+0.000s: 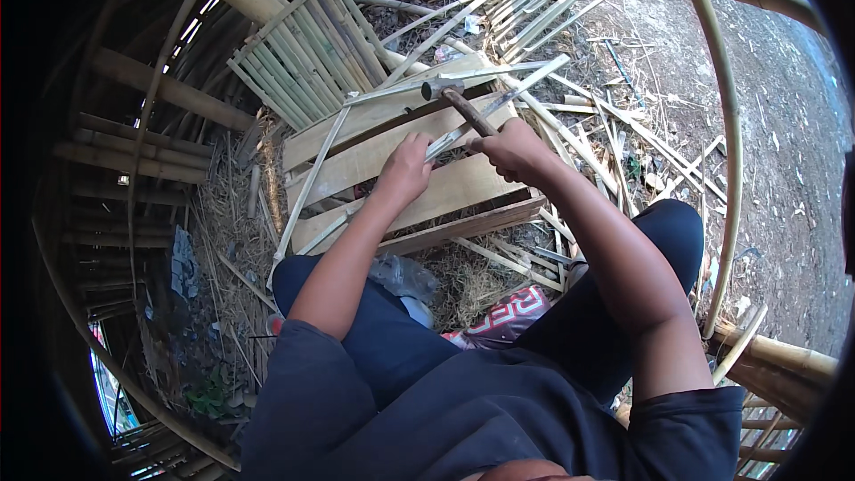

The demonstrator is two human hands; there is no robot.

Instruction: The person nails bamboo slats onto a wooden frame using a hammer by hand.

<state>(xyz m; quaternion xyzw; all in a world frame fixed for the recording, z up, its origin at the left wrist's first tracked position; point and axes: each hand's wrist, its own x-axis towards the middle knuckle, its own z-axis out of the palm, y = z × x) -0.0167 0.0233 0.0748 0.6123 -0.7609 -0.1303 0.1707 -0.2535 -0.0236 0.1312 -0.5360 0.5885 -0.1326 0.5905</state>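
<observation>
A hammer is being held over the slatted wooden platform, the right hand's grip being clamped around its handle, probably so that the head is being left clear for striking; whether the head is touching anything cannot be told. A bamboo strip is being pinched in the left hand's grip and laid slantwise across the boards, presumably because a firm backing is being used to steady it.
</observation>
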